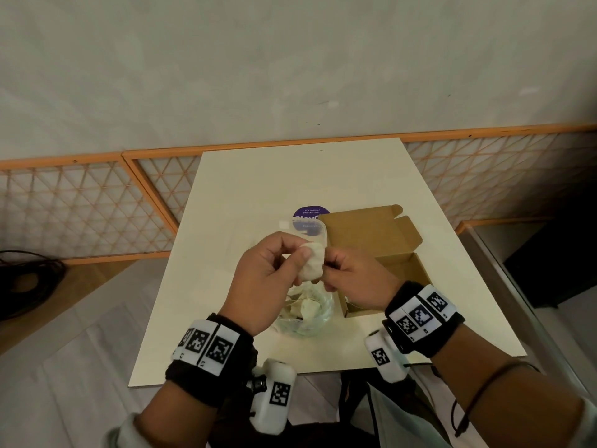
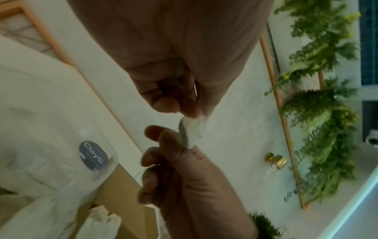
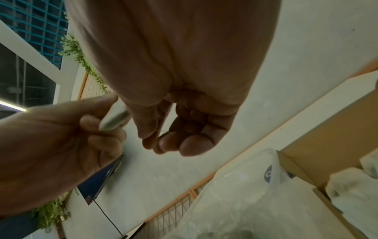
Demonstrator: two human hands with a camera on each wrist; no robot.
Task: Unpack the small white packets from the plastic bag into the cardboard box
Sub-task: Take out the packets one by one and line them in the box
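White, soft and creased, the packet [image 1: 311, 265] is pinched by left hand [image 1: 268, 279]; right hand [image 1: 352, 279] fingers curl, perhaps on its thread.

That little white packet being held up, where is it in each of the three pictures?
Head: white packet at centre, between both hands.
Left wrist: seen edge-on at centre, pinched between fingertips.
Right wrist: left of centre, blurred, edge-on.
Shared landmark: the cardboard box.

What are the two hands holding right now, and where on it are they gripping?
A small white packet: left hand pinches its left edge; right hand seems to grip its right edge.
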